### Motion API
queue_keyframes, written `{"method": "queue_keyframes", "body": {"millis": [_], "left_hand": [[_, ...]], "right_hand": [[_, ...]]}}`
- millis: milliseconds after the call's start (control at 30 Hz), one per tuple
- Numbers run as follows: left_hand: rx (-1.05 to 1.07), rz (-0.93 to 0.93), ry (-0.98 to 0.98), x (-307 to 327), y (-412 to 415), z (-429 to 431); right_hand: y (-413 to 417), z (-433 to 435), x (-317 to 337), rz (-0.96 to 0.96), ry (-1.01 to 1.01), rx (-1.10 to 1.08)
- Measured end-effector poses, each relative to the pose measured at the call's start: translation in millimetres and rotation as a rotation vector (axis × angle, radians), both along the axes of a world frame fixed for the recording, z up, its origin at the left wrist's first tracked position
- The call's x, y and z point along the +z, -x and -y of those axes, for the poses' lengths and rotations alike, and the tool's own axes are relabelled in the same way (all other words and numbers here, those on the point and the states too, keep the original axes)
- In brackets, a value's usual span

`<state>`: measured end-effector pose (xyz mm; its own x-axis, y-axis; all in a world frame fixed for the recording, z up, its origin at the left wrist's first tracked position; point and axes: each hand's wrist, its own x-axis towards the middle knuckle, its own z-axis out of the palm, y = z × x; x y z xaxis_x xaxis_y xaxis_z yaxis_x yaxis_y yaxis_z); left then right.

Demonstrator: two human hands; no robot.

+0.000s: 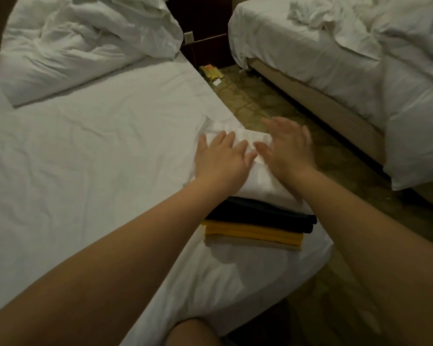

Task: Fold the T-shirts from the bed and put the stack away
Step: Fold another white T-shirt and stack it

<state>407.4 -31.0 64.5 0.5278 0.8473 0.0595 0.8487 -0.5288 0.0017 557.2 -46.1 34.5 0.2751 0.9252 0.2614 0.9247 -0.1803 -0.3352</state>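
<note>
The folded stack [258,211] sits at the right-hand edge of the near bed [98,151], close to its corner. On top lies a white T-shirt [260,182], soft cloth folded to a rough rectangle with a ribbed band at its far end. Beneath it are dark T-shirts [260,214] with thick, rounded fold edges, then a mustard-yellow T-shirt [253,233] showing as a flat band. The left hand [221,156] lies flat on the white shirt, fingers spread. The right hand [289,148] is blurred, fingers straight and fanned, at the shirt's right side; whether it touches the cloth I cannot tell. The bed's sheet is white and finely creased, with a rumpled duvet [85,41] heaped at its far end. A second bed [335,61] with tumbled white linen stands across a narrow aisle of patterned brownish floor [260,101], where a yellow packet [210,72] lies near the dark wall
</note>
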Motion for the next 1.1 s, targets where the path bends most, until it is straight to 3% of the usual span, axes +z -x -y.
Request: {"method": "queue_keyframes", "body": {"millis": [167, 400, 700, 1100], "left_hand": [[0.038, 0.093, 0.141, -24.8, 10.3, -24.4], [0.051, 0.164, 0.255, -35.4, 16.7, -35.7], [0.038, 0.123, 0.433, -27.8, 33.9, -32.0], [0.143, 0.12, 0.38, -41.7, 35.6, -38.3]], "right_hand": [[15.5, -20.5, -37.1, -0.175, 0.07, 0.009], [16.0, -34.6, -52.5, -0.12, 0.299, -0.013], [39.6, -20.5, -35.8, -0.07, 0.522, -0.059], [35.8, -35.0, -45.0, -0.022, 0.548, 0.039]]}}
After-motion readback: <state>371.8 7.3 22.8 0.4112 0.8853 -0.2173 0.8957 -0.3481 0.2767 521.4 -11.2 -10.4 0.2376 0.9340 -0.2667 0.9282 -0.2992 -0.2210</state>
